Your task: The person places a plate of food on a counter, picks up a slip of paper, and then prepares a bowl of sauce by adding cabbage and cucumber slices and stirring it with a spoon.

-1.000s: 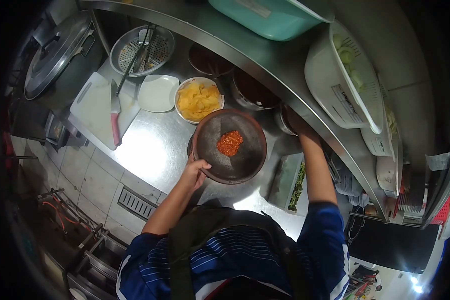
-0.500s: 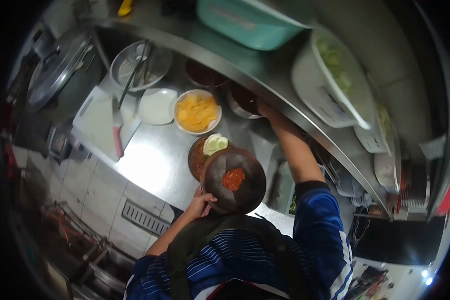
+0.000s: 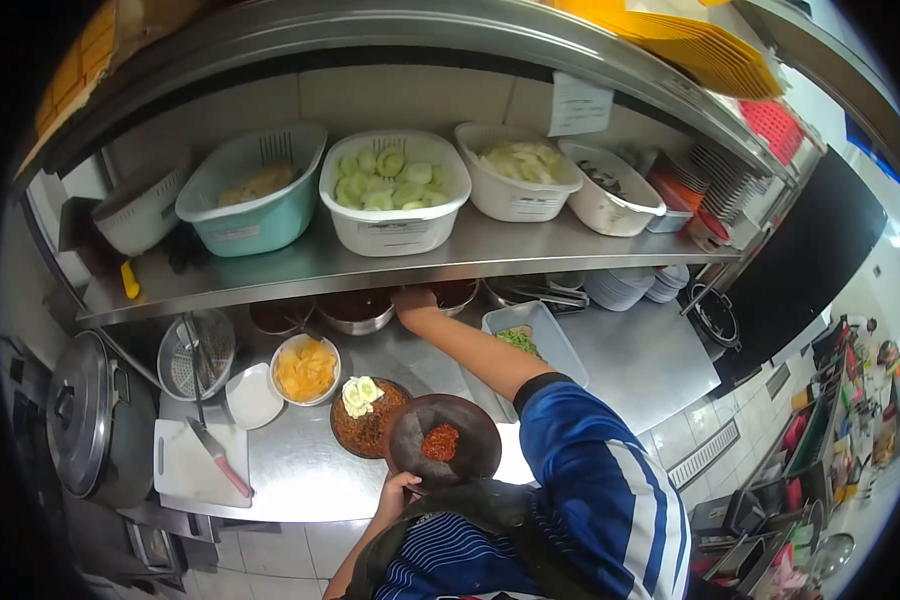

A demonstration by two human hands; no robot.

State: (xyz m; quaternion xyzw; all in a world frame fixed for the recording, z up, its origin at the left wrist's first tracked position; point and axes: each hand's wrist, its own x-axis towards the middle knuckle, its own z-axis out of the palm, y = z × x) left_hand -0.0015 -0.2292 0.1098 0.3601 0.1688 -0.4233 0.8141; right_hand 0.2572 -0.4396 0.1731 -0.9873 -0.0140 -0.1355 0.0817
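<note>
My left hand (image 3: pixel 400 488) grips the rim of a dark round stone bowl (image 3: pixel 470 440), which has a lump of red paste (image 3: pixel 440 442) in its middle. Beyond it sits a brown plate of food (image 3: pixel 370 425) topped with pale green slices (image 3: pixel 361 395). My right arm reaches under the metal shelf, and my right hand (image 3: pixel 413 302) is by the metal bowls of dark red sauce (image 3: pixel 356 312); its fingers are hidden. Left of the plate stands a white bowl of orange-yellow chips (image 3: pixel 306 370).
Several baskets of vegetables, one with cucumber slices (image 3: pixel 392 185), line the shelf (image 3: pixel 410 260). A knife (image 3: pixel 220 460) lies on a white board (image 3: pixel 175 465) at the left. A tray with greens (image 3: pixel 555 345) and stacked plates (image 3: pixel 620 290) are at the right.
The view has tilted up and shows the whole shelf. My right hand has shifted left, from beside one sauce bowl to between two. My left hand still holds the stone bowl.
</note>
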